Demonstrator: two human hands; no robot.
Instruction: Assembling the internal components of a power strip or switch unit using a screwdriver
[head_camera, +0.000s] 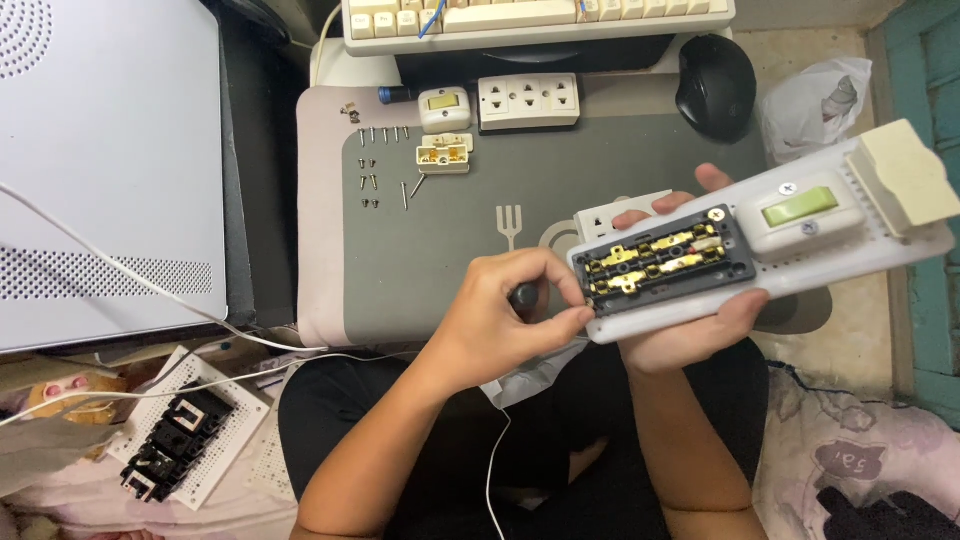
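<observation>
- The view looks down from the person's head onto their lap and a grey placemat (420, 240) with a fork symbol printed on it.
- The right hand (690, 330) cradles a long white electrical panel (800, 265) from below; its fingers curl around the far edge, with fingertips showing at 12 o'clock of the panel's left end. The hand is closed in a firm grasp on the panel.
- The panel lies tilted, its left end low near the centre of the view and its right end rising toward 2 o'clock.
- On the panel, an open black socket housing (665, 262) shows brass contacts. Beside it at 3 o'clock sits a switch with a green rocker (800, 208), then a cream block (900, 172) at the far end.
- The left hand (500, 315) is curled tight, thumb and fingers pinched around a dark screwdriver handle (524, 296). The fingertips touch the panel's left edge, just beside the black housing.
- At 12 o'clock of the mat lie a row of small screws (383, 133), a cream switch (444, 106), an opened cream part (443, 155) and a white triple socket (528, 100).
- A black mouse (716, 85) rests at 1 o'clock; a keyboard (530, 20) runs along the top edge.
- At 8 o'clock, a white perforated board (225, 445) carries black socket parts (178, 440).
</observation>
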